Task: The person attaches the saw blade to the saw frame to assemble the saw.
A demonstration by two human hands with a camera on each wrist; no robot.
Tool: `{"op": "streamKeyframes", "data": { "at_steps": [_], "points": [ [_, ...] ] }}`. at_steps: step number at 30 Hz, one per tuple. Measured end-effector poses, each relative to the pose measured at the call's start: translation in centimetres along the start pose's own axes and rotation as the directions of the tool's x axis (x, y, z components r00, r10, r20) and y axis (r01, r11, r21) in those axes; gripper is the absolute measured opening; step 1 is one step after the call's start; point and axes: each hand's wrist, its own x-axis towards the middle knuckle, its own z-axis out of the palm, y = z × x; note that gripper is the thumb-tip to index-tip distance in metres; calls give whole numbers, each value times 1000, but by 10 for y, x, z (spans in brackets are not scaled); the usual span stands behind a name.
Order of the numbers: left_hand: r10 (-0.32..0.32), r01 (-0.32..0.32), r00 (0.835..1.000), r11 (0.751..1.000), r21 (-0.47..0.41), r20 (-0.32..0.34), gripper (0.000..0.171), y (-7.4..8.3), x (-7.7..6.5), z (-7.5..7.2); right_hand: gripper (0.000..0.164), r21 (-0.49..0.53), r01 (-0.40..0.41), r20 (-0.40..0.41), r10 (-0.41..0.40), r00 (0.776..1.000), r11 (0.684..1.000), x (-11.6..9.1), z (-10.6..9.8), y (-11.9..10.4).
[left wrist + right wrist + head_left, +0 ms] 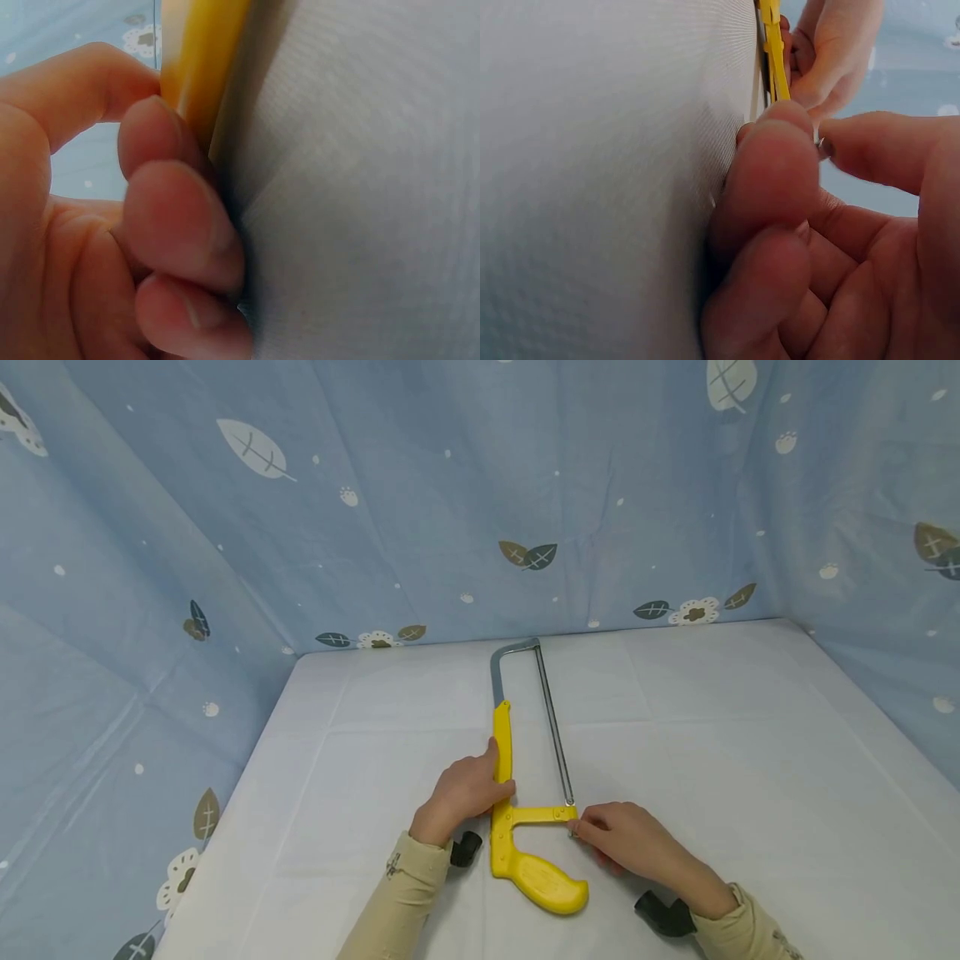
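A hacksaw with a yellow handle [546, 885] and a grey metal front bow [497, 677] lies flat on the white cloth, its bow pointing away from me. Its thin blade [553, 727] runs along the right side. My left hand [463, 789] grips the yellow frame bar [206, 60] between thumb and fingers. At the near end of the blade, my right hand [633, 837] pinches a small metal tightening piece [824, 148] below the yellow crossbar [536, 815]. Fingers mostly hide that piece, so its exact shape cannot be seen.
White cloth [397, 760] covers the table. Blue leaf-patterned curtains [450, 510] hang behind it and at both sides. A black wrist device [663, 914] sits by the right wrist, and another [466, 849] by the left.
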Motion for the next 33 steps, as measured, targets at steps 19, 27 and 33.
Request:
{"op": "streamKeyframes", "data": {
  "at_steps": [19, 27, 33],
  "points": [
    [1, -1, 1000, 1000, 0, 0, 79, 0, 0, 1, 24, 71, -17, -7, 17, 1000, 997, -1, -2, 1],
    [0, 0, 1000, 1000, 7, -3, 79, 1, 0, 1, 25, 58, 0, 18, -1, 1000, 998, -1, -3, 2],
    [1, -1, 1000, 1000, 5, -7, 78, 0, 0, 0, 36, 40, 16, 25, -17, 1000, 999, -1, -3, 2]
  ]
}}
